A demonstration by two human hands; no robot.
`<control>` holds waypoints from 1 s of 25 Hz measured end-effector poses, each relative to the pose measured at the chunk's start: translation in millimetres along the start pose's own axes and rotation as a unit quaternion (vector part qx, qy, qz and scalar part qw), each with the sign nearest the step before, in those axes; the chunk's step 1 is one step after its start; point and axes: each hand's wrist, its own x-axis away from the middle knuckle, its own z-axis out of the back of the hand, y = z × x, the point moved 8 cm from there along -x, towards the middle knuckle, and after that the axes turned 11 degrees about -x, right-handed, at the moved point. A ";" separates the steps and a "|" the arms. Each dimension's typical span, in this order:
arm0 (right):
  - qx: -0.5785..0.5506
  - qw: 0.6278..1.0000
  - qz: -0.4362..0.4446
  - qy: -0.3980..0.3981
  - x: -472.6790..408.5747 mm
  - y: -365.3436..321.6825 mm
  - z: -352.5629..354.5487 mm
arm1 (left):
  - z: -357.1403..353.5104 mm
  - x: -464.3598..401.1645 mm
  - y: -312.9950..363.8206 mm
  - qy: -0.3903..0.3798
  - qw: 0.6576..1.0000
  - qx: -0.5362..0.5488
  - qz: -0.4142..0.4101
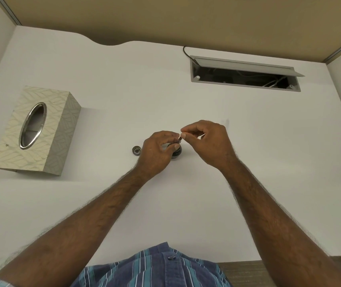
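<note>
— How many pieces?
— Three. Fingers of my left hand (157,150) clamp one dark round body (176,153) on the surface (124,100). My right hand (208,141) pinches one tiny part (179,138) above it. One ring (136,151) lies just left.

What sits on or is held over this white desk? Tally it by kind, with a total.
tissue box: 1
small metal ring: 1
dark round knob, held by the left hand: 1
tiny part, pinched by the right hand: 1
Total: 4
</note>
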 end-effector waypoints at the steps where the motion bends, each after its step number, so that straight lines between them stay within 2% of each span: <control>1: 0.000 1.000 -0.008 0.007 -0.3 1.3 1.0 | 0.2 0.2 0.4 0.000 1.000 -0.001 -0.002; 4: -0.017 0.999 -0.032 0.030 -0.6 6.0 4.2 | 0.6 1.1 2.8 0.000 1.000 -0.003 -0.008; 7: -0.019 1.000 0.001 0.012 1.6 1.4 0.2 | 1.8 0.5 0.4 0.002 1.000 -0.004 0.000; 12: -0.020 0.999 -0.027 0.024 0.8 3.0 2.0 | 1.3 2.0 2.1 0.002 1.000 -0.004 -0.005; 16: -0.014 1.000 0.009 0.006 4.1 -4.3 -0.8 | 0.4 1.3 0.9 0.004 1.000 -0.009 -0.005; 20: -0.001 1.000 -0.022 0.023 2.2 -0.6 1.4 | 0.4 2.0 1.8 0.002 1.000 -0.008 -0.005; 25: 0.002 1.000 0.005 0.003 3.9 -4.7 -1.7 | 0.6 1.3 3.5 0.004 1.000 -0.023 -0.013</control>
